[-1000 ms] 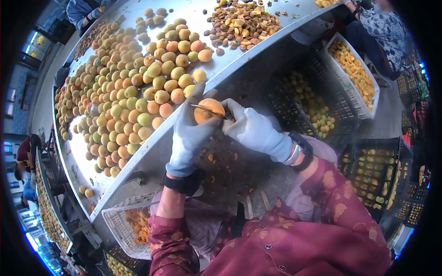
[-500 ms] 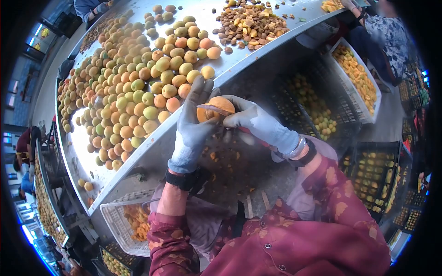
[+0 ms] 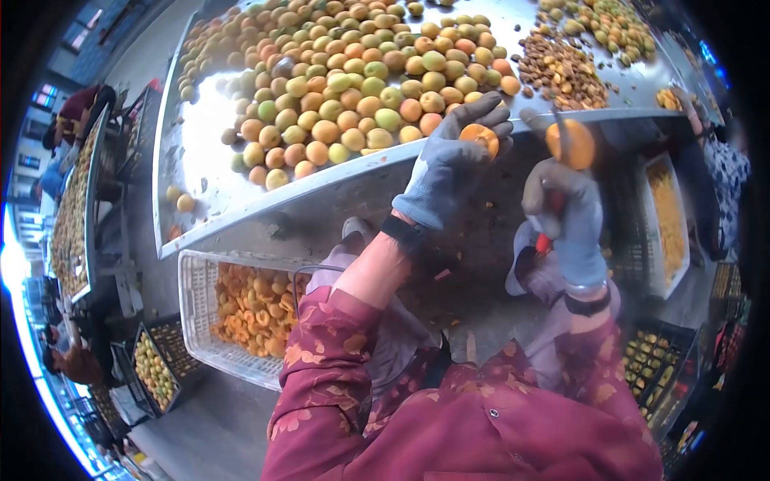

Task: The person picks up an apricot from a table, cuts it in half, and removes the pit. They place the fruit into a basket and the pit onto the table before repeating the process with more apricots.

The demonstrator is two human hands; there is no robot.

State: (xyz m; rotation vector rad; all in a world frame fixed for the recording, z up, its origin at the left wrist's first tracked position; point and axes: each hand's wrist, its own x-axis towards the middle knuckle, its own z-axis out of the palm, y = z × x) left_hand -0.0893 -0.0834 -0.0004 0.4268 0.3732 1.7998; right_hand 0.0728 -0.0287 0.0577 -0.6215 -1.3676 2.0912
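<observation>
Both hands wear grey-blue gloves, with dark bands at the wrists. My left hand [image 3: 449, 156], at the metal table's front edge, holds an apricot half [image 3: 479, 141] with its cut face showing. To its right, my right hand [image 3: 565, 204] is closed round a knife [image 3: 544, 242] whose red handle shows below the fist. Above that fist another apricot half [image 3: 572, 145] sits against the thin blade, slightly blurred. Beyond the left hand, many whole apricots [image 3: 369, 107] cover the table [image 3: 210, 227].
A white crate [image 3: 195, 309] of apricot halves stands at lower left. Brown pits [image 3: 565, 74] are heaped on the table's right part. Another white crate [image 3: 672, 232] stands at right, near a person [image 3: 718, 176]. Dark crates [image 3: 654, 353] of fruit sit at lower right.
The apricot held between both hands is now in two halves, one at each hand. The hands have moved apart, and the view has swung left, bringing the white crate further in.
</observation>
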